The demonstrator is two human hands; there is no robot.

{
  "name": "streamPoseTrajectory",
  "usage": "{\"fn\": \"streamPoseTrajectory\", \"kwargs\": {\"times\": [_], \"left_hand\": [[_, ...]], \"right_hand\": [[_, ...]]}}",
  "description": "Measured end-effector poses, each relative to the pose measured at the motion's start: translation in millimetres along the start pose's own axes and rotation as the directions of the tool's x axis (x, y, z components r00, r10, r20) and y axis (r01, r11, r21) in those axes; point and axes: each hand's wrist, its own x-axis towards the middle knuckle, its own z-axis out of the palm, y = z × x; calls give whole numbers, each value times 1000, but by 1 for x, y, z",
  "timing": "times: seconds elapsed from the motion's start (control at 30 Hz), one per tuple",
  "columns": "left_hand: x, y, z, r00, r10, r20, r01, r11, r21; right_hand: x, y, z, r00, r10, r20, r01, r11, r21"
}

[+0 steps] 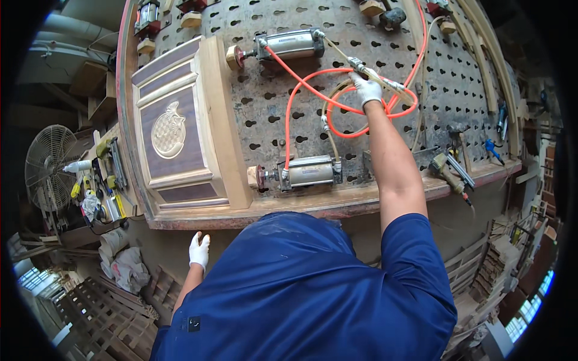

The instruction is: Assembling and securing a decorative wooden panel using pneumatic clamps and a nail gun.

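Observation:
My right hand (367, 90), in a white glove, reaches over the metal table and closes on looped air hoses beside a small inline fitting (356, 64). An orange hose (301, 84) and a clear yellowish hose (333, 144) run from there to two silver pneumatic cylinders (292, 43) (310, 173). Both cylinders have wooden pads on their rods, facing a wooden cabinet panel (174, 129) with a carved oval relief. The lower pad seems to touch the panel's thick side, or nearly so. Off the table's near edge hangs my left hand (199, 250), also gloved, empty, with fingers apart.
The perforated metal table (265, 129) has a wooden near rail. A nail gun (451, 171), a hammer (460, 141) and a blue air blow gun (495, 151) lie at the right. Hand tools and a fan (51, 159) stand to the left. More clamps line the far side.

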Motion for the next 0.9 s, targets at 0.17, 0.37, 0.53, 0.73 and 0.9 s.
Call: {"fn": "streamPoseTrajectory", "kwargs": {"times": [0.17, 0.37, 0.53, 0.73, 0.9], "left_hand": [[27, -21, -23, 993, 30, -117, -32, 999, -15], [19, -2, -15, 998, -49, -39, 45, 995, -86], [5, -2, -4, 999, -35, -4, 35, 997, -62], [6, 2, 2, 999, -43, -7, 42, 994, -102], [10, -1, 5, 998, 17, -63, -26, 989, -143]], "right_hand": [[-7, 2, 12, 982, -161, -96, 136, 965, -224], [-1, -5, 1, 998, -30, -46, 22, 984, -175], [-3, -34, 1, 929, 268, 254, -300, 949, 98], [5, -35, 0, 990, 140, 32, -130, 967, -219], [2, -39, 17, 954, -135, -266, -91, 717, -691]]}}
